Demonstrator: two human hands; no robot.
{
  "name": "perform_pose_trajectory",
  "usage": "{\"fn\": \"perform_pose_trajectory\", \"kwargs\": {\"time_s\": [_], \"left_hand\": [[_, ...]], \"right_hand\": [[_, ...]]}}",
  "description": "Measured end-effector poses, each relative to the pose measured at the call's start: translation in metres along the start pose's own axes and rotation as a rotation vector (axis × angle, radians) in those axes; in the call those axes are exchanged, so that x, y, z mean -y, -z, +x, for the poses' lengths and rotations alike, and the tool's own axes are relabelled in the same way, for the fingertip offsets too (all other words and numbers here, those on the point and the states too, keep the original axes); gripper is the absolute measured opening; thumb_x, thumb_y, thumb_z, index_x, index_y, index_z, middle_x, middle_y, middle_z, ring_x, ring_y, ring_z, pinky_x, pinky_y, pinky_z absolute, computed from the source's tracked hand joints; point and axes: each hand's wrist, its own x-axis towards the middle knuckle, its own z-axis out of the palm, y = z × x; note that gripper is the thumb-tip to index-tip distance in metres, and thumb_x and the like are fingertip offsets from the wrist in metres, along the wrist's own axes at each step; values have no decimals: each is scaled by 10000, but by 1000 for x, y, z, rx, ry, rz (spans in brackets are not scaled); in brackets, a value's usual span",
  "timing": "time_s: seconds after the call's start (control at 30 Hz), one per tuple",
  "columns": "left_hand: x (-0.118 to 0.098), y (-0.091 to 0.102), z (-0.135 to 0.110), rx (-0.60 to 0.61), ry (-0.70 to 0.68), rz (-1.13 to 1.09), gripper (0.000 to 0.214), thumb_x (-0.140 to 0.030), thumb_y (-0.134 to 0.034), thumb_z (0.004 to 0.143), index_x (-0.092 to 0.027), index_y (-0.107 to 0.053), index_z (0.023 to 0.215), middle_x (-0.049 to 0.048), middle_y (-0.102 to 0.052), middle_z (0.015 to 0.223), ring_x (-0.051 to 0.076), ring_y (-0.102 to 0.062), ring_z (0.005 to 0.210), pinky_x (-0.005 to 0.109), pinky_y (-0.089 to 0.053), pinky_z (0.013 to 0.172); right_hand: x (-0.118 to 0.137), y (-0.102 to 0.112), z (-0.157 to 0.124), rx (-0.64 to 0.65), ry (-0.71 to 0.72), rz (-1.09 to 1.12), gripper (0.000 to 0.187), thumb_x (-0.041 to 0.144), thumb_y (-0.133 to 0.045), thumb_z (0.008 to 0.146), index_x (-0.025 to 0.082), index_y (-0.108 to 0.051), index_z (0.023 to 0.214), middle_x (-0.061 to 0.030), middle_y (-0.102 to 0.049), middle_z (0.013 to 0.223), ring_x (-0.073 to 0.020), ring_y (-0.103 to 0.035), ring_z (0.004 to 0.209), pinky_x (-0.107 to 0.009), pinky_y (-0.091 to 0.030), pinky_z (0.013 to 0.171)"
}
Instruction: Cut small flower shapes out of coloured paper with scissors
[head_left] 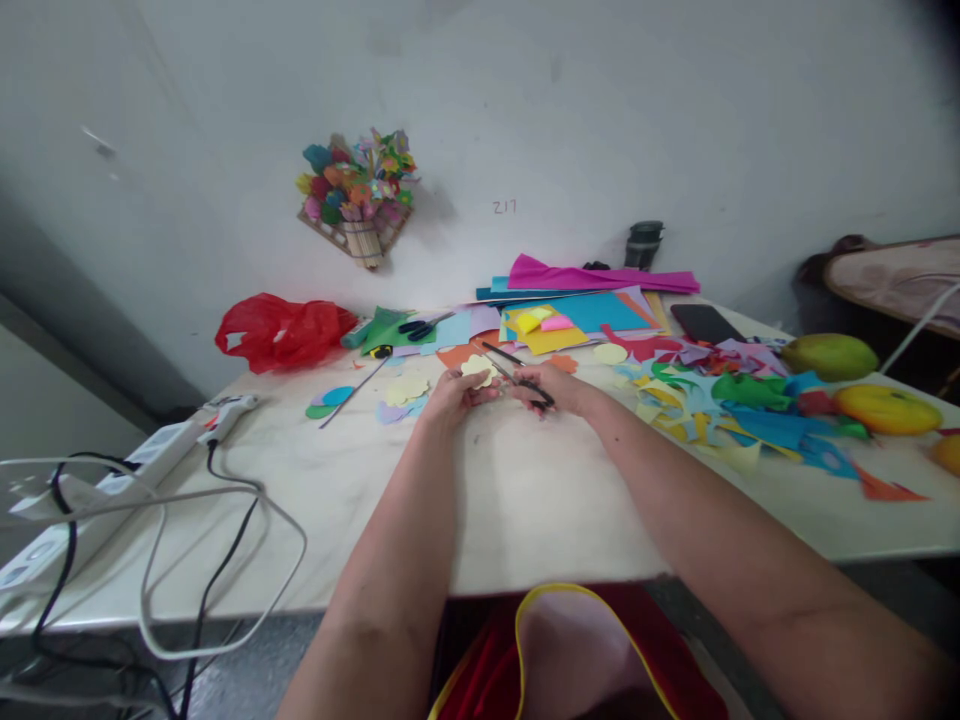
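Observation:
Between the thumb and fingers of my left hand (463,394) is a pale yellow paper flower (478,370) with a scalloped edge. My right hand (559,386) grips a pair of scissors (534,390) with black handles. Their blades point up and left, close to the flower; whether they touch it I cannot tell. On the table to the left of my left hand lie more pale yellow flower cutouts (406,390) over light blue and lilac ones. Orange paper pieces (564,364) lie just beyond my hands.
Colourful paper scraps (739,400) cover the right side, near several mangoes (829,355) and a phone (706,323). Paper sheets (585,315) are stacked at the back. A red plastic bag (281,332) and second scissors (421,327) lie back left. A power strip (142,465) with cables occupies the left edge.

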Motion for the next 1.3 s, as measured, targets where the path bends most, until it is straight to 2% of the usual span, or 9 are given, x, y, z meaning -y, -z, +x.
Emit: {"fn": "perform_pose_trajectory", "kwargs": {"time_s": [0.2, 0.4, 0.67, 0.97, 1.13, 1.3], "left_hand": [[2, 1, 1, 11, -32, -13, 230, -110, -763, 614, -96, -694, 833, 95, -732, 814, 173, -683, 679, 326, -598, 706], [3, 1, 2, -31, -28, 13, 248, -100, -819, 571, -110, -688, 782, 59, -706, 735, 158, -669, 658, 304, -591, 698], [2, 2, 2, 42, -28, 5, 225, -159, -820, 635, -108, -693, 814, 63, -707, 738, 146, -672, 637, 276, -593, 678], [2, -4, -2, 74, 1, -18, 175, -137, -789, 662, -91, -684, 795, 75, -691, 687, 152, -655, 569, 295, -602, 629], [5, -1, 1, 84, 6, -35, 142, -129, -760, 669, -86, -697, 789, 95, -707, 718, 167, -663, 598, 309, -602, 639], [6, -1, 2, 64, 12, -34, 135, -124, -747, 683, -95, -697, 806, 98, -715, 758, 177, -676, 653, 323, -605, 680]], "right_hand": [[-4, 0, 5, -15, -68, 93, 237, 351, -701, 775, 178, -549, 720, 54, -527, 450, -81, -443, 304, -193, -368, 294], [-5, 2, 4, -10, 15, 26, 256, 330, -749, 727, 176, -544, 730, 59, -538, 463, -80, -470, 323, -179, -359, 294], [-7, 3, 3, 9, 21, 19, 219, 328, -681, 801, 165, -545, 746, 37, -563, 498, -75, -499, 340, -160, -320, 287], [-6, 2, 3, 15, 72, -40, 277, 344, -763, 713, 168, -551, 745, 48, -569, 517, -73, -497, 354, -169, -303, 299], [-3, 0, 1, 4, 64, -57, 284, 335, -783, 697, 171, -557, 752, 56, -561, 510, -69, -488, 356, -167, -279, 306], [-6, 0, 3, 2, 70, -56, 283, 346, -786, 706, 175, -567, 759, 57, -563, 518, -73, -506, 372, -170, -308, 322]]}}
